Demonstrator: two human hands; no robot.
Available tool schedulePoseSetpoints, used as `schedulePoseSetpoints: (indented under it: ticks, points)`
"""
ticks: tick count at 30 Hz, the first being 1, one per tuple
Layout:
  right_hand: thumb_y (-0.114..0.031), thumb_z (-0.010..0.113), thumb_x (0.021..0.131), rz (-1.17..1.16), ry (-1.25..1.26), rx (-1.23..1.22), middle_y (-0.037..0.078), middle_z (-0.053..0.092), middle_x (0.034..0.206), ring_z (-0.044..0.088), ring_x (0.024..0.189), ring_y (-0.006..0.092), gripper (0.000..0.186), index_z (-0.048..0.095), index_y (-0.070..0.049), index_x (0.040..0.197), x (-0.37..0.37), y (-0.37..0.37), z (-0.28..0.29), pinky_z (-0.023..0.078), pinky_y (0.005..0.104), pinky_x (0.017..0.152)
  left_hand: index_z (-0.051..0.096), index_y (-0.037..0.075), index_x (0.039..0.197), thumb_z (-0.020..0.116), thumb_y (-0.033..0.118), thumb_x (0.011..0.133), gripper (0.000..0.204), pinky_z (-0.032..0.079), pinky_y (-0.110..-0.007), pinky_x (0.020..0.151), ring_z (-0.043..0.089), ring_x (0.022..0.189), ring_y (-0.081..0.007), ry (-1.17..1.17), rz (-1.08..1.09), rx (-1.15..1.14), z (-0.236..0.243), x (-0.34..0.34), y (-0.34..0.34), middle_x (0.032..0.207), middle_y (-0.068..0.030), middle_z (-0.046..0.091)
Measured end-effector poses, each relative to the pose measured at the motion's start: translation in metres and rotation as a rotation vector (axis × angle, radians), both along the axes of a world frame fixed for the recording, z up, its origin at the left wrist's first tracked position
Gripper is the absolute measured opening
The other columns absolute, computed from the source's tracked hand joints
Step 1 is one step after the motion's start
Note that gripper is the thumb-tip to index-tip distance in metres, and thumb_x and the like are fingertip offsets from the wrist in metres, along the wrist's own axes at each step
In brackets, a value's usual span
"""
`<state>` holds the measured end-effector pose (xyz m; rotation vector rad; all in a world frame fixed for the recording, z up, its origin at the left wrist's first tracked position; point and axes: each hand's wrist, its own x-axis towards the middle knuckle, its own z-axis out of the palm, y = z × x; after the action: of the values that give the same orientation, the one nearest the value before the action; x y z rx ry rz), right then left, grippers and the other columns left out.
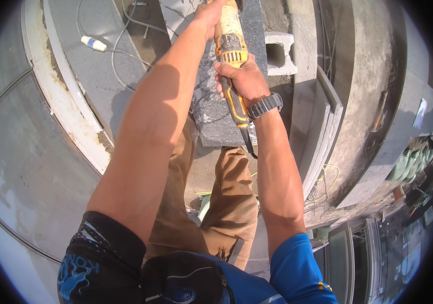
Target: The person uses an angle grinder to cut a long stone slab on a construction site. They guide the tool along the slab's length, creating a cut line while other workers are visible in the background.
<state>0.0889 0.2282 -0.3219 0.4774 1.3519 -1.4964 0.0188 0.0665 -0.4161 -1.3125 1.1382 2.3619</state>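
A yellow and black angle grinder (pixel 231 48) is held out ahead of me, over a grey speckled stone slab (pixel 219 133). Near its front end, at the top edge of the picture, my left hand (pixel 209 17) is closed around the tool; part of that hand is cut off. Lower down, my right hand (pixel 244 78) wraps the rear handle, thumb across it, with a dark watch on the wrist. A black cord (pixel 248 142) leaves the handle's end and hangs past the slab's near edge. The grinder's disc lies mostly beyond the frame.
A hollow concrete block (pixel 280 53) stands right of the slab. Further right, stone slabs (pixel 320 131) lean on edge. To the left, a white and blue plug (pixel 94 43) with a grey cable (pixel 120 76) lies on another slab. A long-handled tool (pixel 380 111) rests at the right.
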Motion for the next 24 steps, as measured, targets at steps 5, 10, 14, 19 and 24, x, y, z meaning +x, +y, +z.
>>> schedulePoseSetpoints:
  ticks: [5,10,14,19,24]
  points:
    - [-0.003,0.076,0.09,-0.033,-0.028,0.043,0.012,0.064,0.08,0.065,0.054,0.019,0.054,0.03,-0.005,0.119,0.022,0.011,0.016,0.056,0.0329,0.045,0.033,-0.016,0.135,0.078,0.026,0.087,0.078,0.064,-0.049,0.063,0.073,0.075,-0.0323,-0.043,0.027,-0.022,-0.003,0.022,0.011,0.099,-0.0244,0.067]
    - [-0.004,0.074,0.092,-0.031,-0.015,0.023,0.011,0.063,0.083,0.065,0.056,0.018,0.052,0.032,-0.006,0.121,0.043,0.024,0.022,0.055,0.0322,0.045,0.064,-0.003,0.112,0.069,0.041,0.097,0.047,0.063,-0.043,0.065,0.072,0.075,-0.0245,-0.099,-0.05,-0.095,0.016,0.043,0.029,0.095,-0.0147,0.071]
    - [-0.005,0.075,0.091,-0.03,-0.035,0.082,0.01,0.063,0.083,0.065,0.056,0.0171,0.05,0.033,-0.009,0.118,0.053,0.029,0.022,0.055,0.0319,0.045,0.026,-0.013,0.141,0.079,0.032,0.087,0.088,0.064,-0.049,0.065,0.073,0.085,-0.0304,-0.033,-0.038,-0.02,0.014,0.055,0.029,0.111,-0.0248,0.065]
    - [-0.004,0.076,0.091,-0.009,-0.041,0.081,0.01,0.064,0.081,0.065,0.056,0.0183,0.052,0.032,-0.008,0.118,0.05,0.03,0.021,0.055,0.0328,0.045,0.056,-0.009,0.123,0.073,0.04,0.094,0.059,0.064,-0.045,0.066,0.074,0.077,-0.0263,-0.094,-0.04,-0.138,0.031,0.052,0.035,0.095,-0.0175,0.071]
    - [-0.003,0.075,0.091,-0.026,-0.026,0.059,0.011,0.064,0.082,0.066,0.055,0.0197,0.053,0.031,-0.007,0.12,0.04,0.023,0.018,0.056,0.0338,0.045,0.063,-0.008,0.115,0.072,0.039,0.095,0.053,0.064,-0.045,0.066,0.074,0.076,-0.026,-0.048,-0.07,-0.075,0.018,0.04,0.024,0.095,-0.0175,0.073]
